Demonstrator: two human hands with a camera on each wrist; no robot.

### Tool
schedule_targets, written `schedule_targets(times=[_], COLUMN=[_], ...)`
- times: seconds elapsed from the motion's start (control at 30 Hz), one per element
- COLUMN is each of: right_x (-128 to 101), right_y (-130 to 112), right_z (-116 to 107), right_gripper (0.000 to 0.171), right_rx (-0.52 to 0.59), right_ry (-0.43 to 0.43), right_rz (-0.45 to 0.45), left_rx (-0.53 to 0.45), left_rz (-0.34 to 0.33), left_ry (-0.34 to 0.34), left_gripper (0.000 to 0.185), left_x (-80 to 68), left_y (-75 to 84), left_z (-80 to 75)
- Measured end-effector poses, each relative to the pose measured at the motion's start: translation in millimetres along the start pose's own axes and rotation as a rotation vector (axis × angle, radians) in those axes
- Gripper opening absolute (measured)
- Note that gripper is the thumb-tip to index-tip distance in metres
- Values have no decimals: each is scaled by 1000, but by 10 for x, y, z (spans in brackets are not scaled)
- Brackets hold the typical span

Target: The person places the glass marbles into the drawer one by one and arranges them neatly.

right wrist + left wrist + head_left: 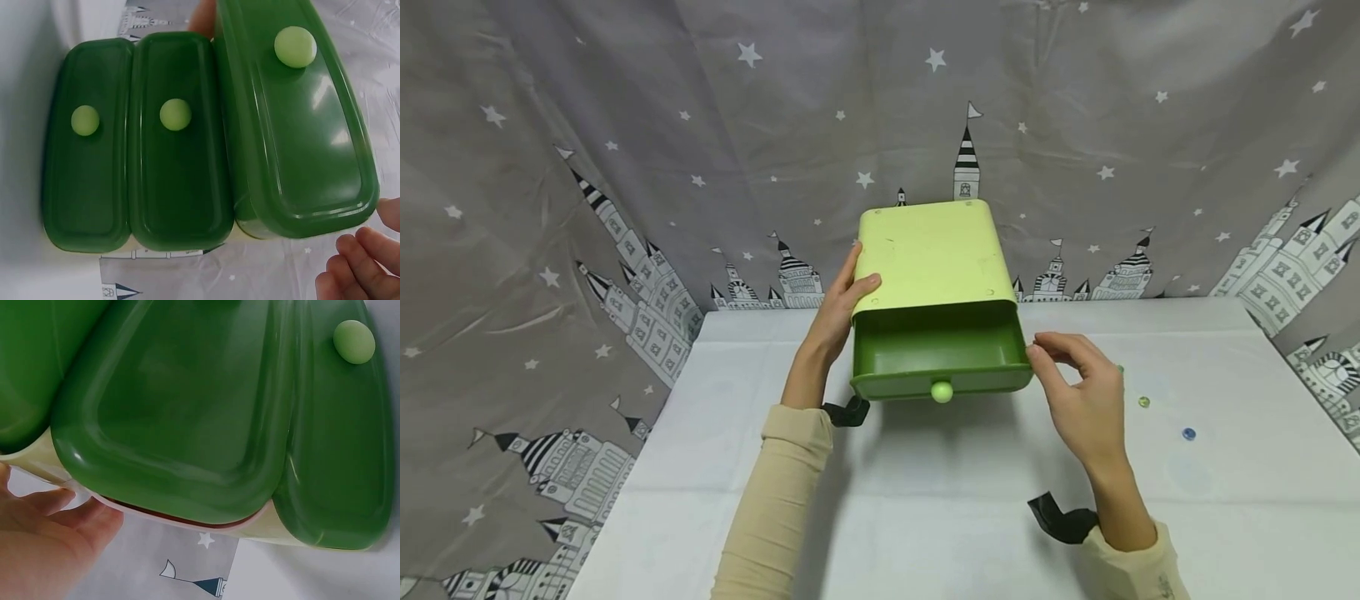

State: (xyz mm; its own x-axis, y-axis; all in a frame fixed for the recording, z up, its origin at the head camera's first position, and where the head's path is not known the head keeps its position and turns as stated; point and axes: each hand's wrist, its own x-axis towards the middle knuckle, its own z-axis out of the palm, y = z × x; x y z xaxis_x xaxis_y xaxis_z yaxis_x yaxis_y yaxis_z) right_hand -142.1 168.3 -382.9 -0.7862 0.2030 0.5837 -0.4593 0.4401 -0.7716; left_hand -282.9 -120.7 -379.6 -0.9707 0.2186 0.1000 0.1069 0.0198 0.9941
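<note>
And there was the cabinet [932, 254], out on the white table [925, 517] with its top drawer [895, 384] partly out; the left hand [829, 321] held it by the left side, thumb over the upper edge, fingers against the wall; over on the other flank, the right hand [1086, 400] had thumb and forefinger at the drawer's front right corner, apparently pinching the lip, though how firmly I couldn't tell!

That left hand was the anchor, and rightly so; a light cabinet would likely have slid or twisted without it, so it needed steady pressure, no squeeze. The corner grip looked the riskier choice; force at one end could have skewed the drawer and jammed it, whereas the round knob [942, 392], untouched at the middle, offered a straighter line; slow and level was the way, fingertips clear of the cabinet's front edge.

Below, the middle drawer [175, 169] and bottom drawer [87, 181] sat closed; right of the action lay a blue bead [1188, 434] and a yellow-green bead [1144, 402], well apart from the cabinet.
</note>
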Motion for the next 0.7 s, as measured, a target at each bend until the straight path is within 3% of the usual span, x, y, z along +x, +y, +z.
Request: schedule_targets(times=[0.43, 0.7], right_x=[-54, -91], right_y=[105, 215], right_z=[-71, -108], right_gripper=[18, 17], right_rx=[-54, -124], right_ry=[0, -21], right_rz=[61, 43], left_rx=[2, 2], left_rz=[1, 0], left_ry=[6, 10], left_gripper=[74, 75], left_x=[11, -4], left_y=[5, 10], left_z=[10, 5])
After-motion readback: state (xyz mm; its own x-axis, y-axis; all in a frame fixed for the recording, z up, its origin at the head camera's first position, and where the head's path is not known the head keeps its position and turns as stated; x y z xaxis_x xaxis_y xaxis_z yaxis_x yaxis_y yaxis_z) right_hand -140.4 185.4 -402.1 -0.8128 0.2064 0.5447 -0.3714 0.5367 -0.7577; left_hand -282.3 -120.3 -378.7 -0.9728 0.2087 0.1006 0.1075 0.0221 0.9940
